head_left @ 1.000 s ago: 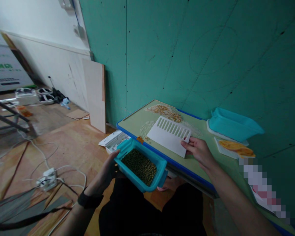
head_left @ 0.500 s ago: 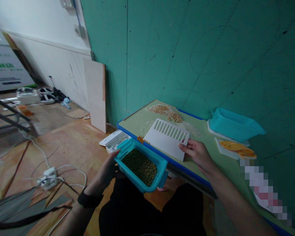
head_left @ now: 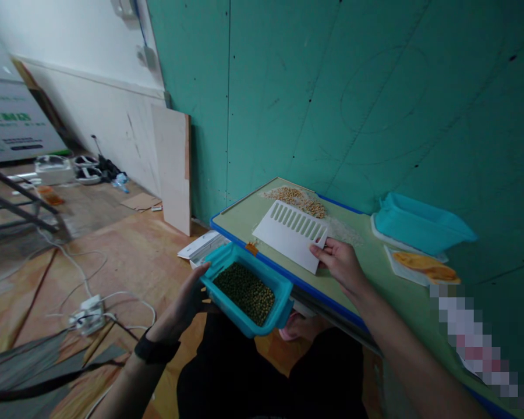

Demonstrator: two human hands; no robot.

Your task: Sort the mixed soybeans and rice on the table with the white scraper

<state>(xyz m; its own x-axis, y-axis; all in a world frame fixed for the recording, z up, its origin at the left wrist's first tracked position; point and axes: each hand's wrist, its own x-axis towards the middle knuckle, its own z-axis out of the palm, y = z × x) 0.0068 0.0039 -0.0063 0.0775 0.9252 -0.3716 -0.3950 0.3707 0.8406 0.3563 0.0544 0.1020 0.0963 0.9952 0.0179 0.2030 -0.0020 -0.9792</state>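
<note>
My left hand (head_left: pixel 187 302) grips the near end of a teal tray (head_left: pixel 279 294) full of green beans (head_left: pixel 244 293), held just below the edge of a green table (head_left: pixel 240 218) with a blue rim. My right hand (head_left: pixel 341 265) pinches the corner of a white slotted scraper card (head_left: pixel 288 238) lying tilted on the table. Beyond the card lie a pile of tan soybeans (head_left: pixel 299 199) and a patch of white grains (head_left: pixel 344 231).
A second teal tray (head_left: pixel 419 224) sits on white lids at the table's right, beside a white tray with yellow pieces (head_left: pixel 419 265). A green wall stands right behind. A white box (head_left: pixel 201 247), a power strip (head_left: pixel 87 314) with cables and a leaning board (head_left: pixel 174 169) are on the floor.
My right hand has slid the white card away from me and to the left, towards the soybean pile. The tray of green beans has stayed at the table's edge.
</note>
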